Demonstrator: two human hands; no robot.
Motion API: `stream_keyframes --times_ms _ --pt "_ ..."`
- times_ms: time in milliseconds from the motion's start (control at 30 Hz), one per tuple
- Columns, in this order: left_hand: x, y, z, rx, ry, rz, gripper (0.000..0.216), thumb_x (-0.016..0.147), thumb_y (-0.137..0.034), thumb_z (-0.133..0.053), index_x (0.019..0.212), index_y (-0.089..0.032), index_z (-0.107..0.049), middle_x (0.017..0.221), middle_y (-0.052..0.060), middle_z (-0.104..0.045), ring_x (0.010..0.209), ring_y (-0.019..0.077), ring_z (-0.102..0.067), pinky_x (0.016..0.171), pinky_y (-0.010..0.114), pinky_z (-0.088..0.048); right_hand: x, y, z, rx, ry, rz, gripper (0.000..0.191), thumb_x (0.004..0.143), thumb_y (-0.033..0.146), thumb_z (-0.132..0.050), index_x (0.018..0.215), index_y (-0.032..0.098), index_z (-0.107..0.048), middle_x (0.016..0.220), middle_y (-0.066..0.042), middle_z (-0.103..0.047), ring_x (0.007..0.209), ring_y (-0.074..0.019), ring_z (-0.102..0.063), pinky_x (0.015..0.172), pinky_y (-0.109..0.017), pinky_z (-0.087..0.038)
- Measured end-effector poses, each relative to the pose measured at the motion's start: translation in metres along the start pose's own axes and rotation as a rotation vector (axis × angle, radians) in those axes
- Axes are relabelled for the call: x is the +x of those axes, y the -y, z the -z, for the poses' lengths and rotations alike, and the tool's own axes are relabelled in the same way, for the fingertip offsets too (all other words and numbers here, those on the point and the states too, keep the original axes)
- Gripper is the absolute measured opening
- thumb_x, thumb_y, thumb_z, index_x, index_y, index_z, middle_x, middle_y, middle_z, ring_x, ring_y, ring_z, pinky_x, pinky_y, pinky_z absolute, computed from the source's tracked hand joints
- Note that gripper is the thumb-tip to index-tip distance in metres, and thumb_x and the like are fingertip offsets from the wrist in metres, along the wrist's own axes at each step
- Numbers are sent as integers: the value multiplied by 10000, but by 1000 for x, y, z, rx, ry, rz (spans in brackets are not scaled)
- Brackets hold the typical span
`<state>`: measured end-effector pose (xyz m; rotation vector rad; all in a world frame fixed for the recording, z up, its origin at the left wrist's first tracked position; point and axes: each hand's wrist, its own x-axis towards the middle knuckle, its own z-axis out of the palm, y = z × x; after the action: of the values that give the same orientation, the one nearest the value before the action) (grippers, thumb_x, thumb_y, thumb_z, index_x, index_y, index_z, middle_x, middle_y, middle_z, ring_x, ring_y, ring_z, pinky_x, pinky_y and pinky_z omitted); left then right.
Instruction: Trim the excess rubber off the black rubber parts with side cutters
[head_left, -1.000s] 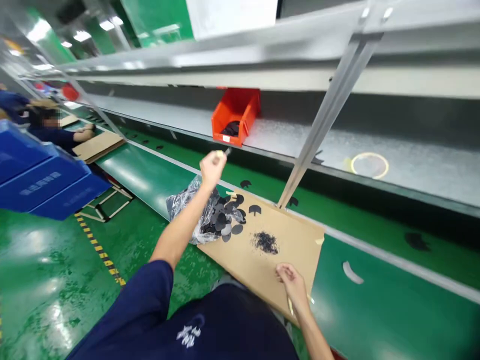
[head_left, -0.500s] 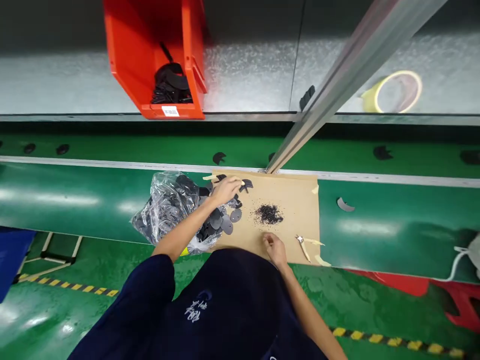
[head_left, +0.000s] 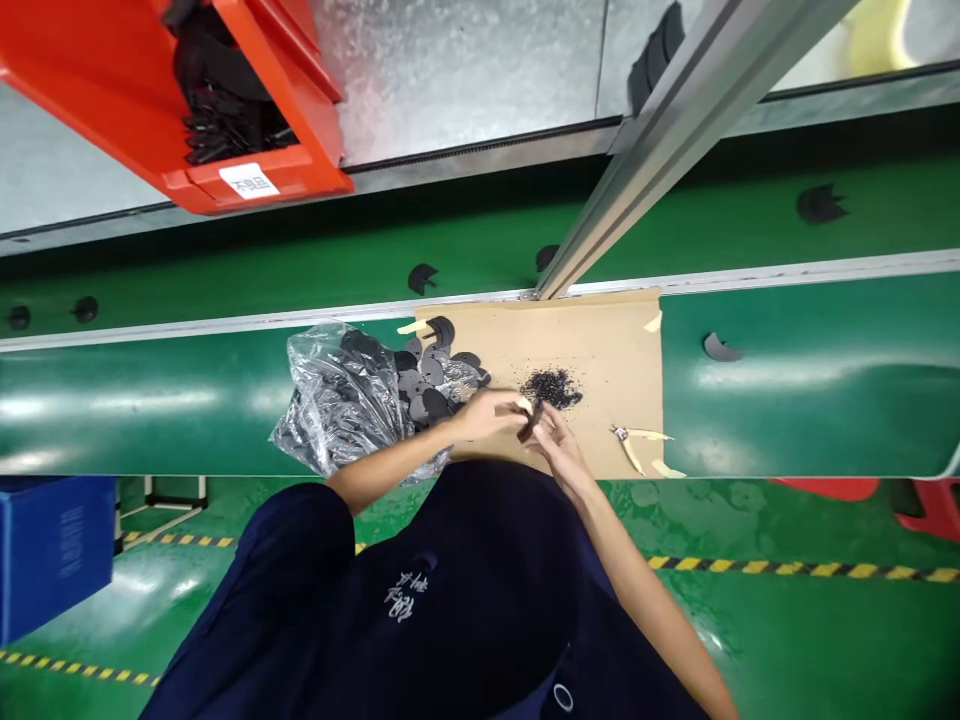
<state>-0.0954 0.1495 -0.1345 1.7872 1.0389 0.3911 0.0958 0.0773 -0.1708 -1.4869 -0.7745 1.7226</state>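
Close to my body, above the brown cardboard sheet (head_left: 607,360), my two hands meet around a small black curved part (head_left: 529,424). My left hand (head_left: 489,414) pinches it from the left, with something pale yellow at the fingertips. From the other side the fingers of my right hand (head_left: 556,444) close on it. Just beyond the hands lies a heap of tiny black scraps (head_left: 552,386). Flat grey and black rounded pieces (head_left: 431,370) spill beside my left forearm from a clear plastic bag (head_left: 337,400) full of them.
Cutting nippers (head_left: 628,436) with pale handles lie to the right on the taped cardboard. A metal post (head_left: 637,160) rises behind it. Overhead on a shelf is a red bin (head_left: 315,120) of black parts. Dark pieces (head_left: 422,278) rest on the green strip behind.
My left hand has moved from the loose pieces to the right and towards me, bringing a black part. My right hand has come up to meet it. The view has shifted and tilted.
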Motion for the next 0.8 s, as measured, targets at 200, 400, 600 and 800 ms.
stream_keyframes --times_ms 200,400,600,800 --pt "-30 25 -2 330 -284 256 239 966 -214 -639 1194 -176 -699 1294 128 -665 1210 258 -608 1070 390 -476 -14 -1 12 57 24 -97 501 607 601 -901 796 221 -635 675 24 -672 583 -135 -620 481 -220 -483" --pt "-48 43 23 548 -274 398 269 984 -125 -495 1132 -162 -717 1205 152 -689 1194 295 -561 1068 469 -423 -21 -13 22 49 6 -107 545 557 623 -916 730 218 -596 667 -4 -701 582 -162 -658 456 -236 -498" --pt "-59 29 17 650 -204 475 202 1006 -335 -583 1014 -187 -720 1087 108 -740 1144 262 -625 1034 381 -449 -25 -8 27 59 23 -47 587 570 689 -885 744 217 -581 690 -8 -719 614 -183 -695 485 -258 -537" --pt "3 30 37 681 -337 593 254 1014 -217 -522 1231 -171 -646 1214 145 -688 1083 233 -688 909 303 -517 -43 6 31 77 18 32 622 575 729 -865 810 215 -607 731 -17 -730 658 -187 -695 554 -272 -549"
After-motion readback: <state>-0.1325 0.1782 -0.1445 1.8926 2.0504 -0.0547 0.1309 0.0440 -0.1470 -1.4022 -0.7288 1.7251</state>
